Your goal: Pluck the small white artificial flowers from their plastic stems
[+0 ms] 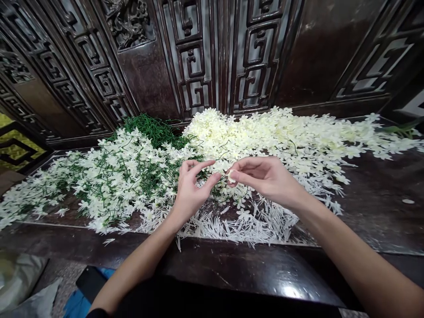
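Note:
Between the thumb and fingertips of my right hand point(265, 176) is pinched a small creamy-white artificial flower point(232, 176). Facing it, my left hand point(195, 183) has thumb and index finger apart, with nothing visible between them. Behind and to the right of my hands spreads a heap of loose white artificial flowers point(265, 132). On the left lies a pile of white flowers on green stems point(115, 172), with a tangle of bare green stems point(150, 130) behind it. Thin white sticks point(232, 227) are scattered in front of and below my hands.
Everything lies on a dark, glossy wooden bench point(374, 194) against a carved wooden panel point(149, 79). One loose white petal point(408, 201) is at the right. Below the bench on the left are a dark flat object point(91, 282) and a pale bag point(23, 278).

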`<state>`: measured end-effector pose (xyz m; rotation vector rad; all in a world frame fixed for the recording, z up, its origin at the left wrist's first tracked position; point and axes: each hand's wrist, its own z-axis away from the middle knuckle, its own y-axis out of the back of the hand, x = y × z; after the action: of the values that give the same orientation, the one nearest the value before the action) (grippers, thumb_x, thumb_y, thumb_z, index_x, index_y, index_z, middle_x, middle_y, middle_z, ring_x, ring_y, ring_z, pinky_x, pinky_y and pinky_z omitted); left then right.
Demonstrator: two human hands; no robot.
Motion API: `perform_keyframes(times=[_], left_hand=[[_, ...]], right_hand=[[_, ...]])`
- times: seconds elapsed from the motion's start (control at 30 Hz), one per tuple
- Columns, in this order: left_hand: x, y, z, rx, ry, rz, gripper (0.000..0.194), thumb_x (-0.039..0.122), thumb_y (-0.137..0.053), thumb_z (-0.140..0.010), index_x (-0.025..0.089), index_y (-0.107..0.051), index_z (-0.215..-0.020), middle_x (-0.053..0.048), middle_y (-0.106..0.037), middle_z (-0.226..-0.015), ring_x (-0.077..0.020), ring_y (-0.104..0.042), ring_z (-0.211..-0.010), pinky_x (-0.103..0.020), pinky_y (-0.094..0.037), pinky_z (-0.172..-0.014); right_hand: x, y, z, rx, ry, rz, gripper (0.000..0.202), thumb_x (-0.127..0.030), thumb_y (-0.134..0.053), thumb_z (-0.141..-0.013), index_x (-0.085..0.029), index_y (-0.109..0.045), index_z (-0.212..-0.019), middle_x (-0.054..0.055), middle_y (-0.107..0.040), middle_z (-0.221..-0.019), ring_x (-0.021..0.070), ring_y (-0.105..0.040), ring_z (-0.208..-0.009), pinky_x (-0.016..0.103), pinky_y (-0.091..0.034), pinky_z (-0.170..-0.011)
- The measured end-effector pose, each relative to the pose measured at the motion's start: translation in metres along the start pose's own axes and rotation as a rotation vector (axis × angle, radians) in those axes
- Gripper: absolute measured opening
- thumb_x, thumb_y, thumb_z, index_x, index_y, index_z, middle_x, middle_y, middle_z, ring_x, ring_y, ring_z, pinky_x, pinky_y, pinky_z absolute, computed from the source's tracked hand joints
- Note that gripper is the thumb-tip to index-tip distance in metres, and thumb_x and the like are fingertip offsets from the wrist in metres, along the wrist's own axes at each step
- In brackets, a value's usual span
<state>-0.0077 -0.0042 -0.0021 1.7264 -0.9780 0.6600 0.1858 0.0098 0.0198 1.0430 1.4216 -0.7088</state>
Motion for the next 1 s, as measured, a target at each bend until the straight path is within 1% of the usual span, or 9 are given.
perform_keyframes(times=[0.1,0.17,0.23,0.3,0.4,0.57,0.73,0.87,1.0], left_hand=[[0.002,0.002,0.001,0.092,-0.199,-0.022,0.025,0.027,-0.074,-0.077,0.024,-0.070,-0.102,-0.007,-0.061,-0.098,-0.0221,-0.057,-0.095,-0.041,-0.052,-0.079],[0.004,0.002,0.001,0.012,-0.317,0.087,0.021,0.021,-0.072,-0.079,0.021,-0.070,-0.100,-0.006,-0.066,-0.097,-0.0187,-0.060,-0.093,-0.039,-0.054,-0.081],[0.006,0.001,0.002,-0.086,-0.360,0.190,0.023,0.017,-0.073,-0.078,0.020,-0.069,-0.100,-0.005,-0.070,-0.098,-0.0163,-0.064,-0.092,-0.037,-0.056,-0.083],[0.007,0.000,0.002,-0.122,-0.323,0.258,0.024,0.014,-0.074,-0.075,0.019,-0.070,-0.099,-0.004,-0.072,-0.095,-0.0147,-0.067,-0.086,-0.034,-0.059,-0.080],[0.008,0.000,0.003,-0.101,-0.230,0.305,0.022,0.011,-0.075,-0.073,0.021,-0.072,-0.093,-0.002,-0.073,-0.084,-0.0127,-0.069,-0.073,-0.030,-0.062,-0.070],[0.009,0.001,0.003,-0.071,-0.114,0.331,0.016,0.012,-0.070,-0.078,0.022,-0.074,-0.089,-0.003,-0.071,-0.086,-0.0132,-0.067,-0.071,-0.029,-0.062,-0.065],[0.011,0.002,0.001,-0.086,-0.026,0.340,0.011,0.018,-0.063,-0.084,0.020,-0.073,-0.088,-0.005,-0.065,-0.088,-0.0120,-0.063,-0.065,-0.028,-0.056,-0.061],[0.011,0.002,0.002,-0.097,0.025,0.345,0.009,0.021,-0.061,-0.085,0.019,-0.069,-0.088,-0.004,-0.064,-0.075,-0.0130,-0.057,-0.063,-0.027,-0.048,-0.056],[0.012,0.002,0.002,-0.116,0.055,0.345,0.009,0.024,-0.060,-0.086,0.019,-0.067,-0.089,-0.005,-0.066,-0.075,-0.0138,-0.055,-0.063,-0.027,-0.045,-0.055]], right_hand=[[-0.001,-0.001,0.001,0.012,-0.025,0.023,0.011,-0.032,-0.072,-0.077,-0.022,-0.068,-0.078,0.002,-0.071,-0.077,0.0168,-0.068,-0.071,0.037,-0.058,-0.069],[-0.002,-0.002,0.001,0.008,-0.014,0.037,0.012,-0.033,-0.071,-0.078,-0.022,-0.068,-0.079,0.002,-0.070,-0.075,0.0158,-0.066,-0.066,0.036,-0.057,-0.065],[-0.003,-0.004,0.001,0.005,0.005,0.050,0.011,-0.033,-0.071,-0.078,-0.022,-0.068,-0.079,0.002,-0.070,-0.075,0.0147,-0.064,-0.063,0.034,-0.055,-0.060],[-0.004,-0.006,0.002,0.008,0.014,0.057,0.011,-0.033,-0.070,-0.078,-0.022,-0.068,-0.080,0.002,-0.070,-0.076,0.0151,-0.064,-0.064,0.033,-0.055,-0.059],[-0.005,-0.006,0.002,-0.004,0.012,0.048,0.011,-0.032,-0.070,-0.079,-0.022,-0.068,-0.080,0.003,-0.070,-0.078,0.0160,-0.066,-0.068,0.034,-0.055,-0.062],[-0.007,-0.001,0.003,0.020,0.002,0.058,0.013,-0.033,-0.070,-0.079,-0.021,-0.066,-0.082,0.003,-0.070,-0.077,0.0164,-0.067,-0.067,0.034,-0.057,-0.064],[-0.004,0.002,0.003,0.110,0.050,0.096,0.013,-0.032,-0.067,-0.081,-0.020,-0.065,-0.083,0.004,-0.068,-0.075,0.0160,-0.066,-0.063,0.035,-0.059,-0.063],[-0.003,-0.003,0.004,0.096,0.096,0.120,0.014,-0.033,-0.065,-0.083,-0.020,-0.065,-0.083,0.004,-0.068,-0.076,0.0164,-0.066,-0.066,0.035,-0.060,-0.063],[-0.002,-0.007,0.005,0.083,0.134,0.118,0.009,-0.029,-0.065,-0.084,-0.020,-0.065,-0.085,0.004,-0.068,-0.078,0.0159,-0.066,-0.067,0.034,-0.060,-0.063]])
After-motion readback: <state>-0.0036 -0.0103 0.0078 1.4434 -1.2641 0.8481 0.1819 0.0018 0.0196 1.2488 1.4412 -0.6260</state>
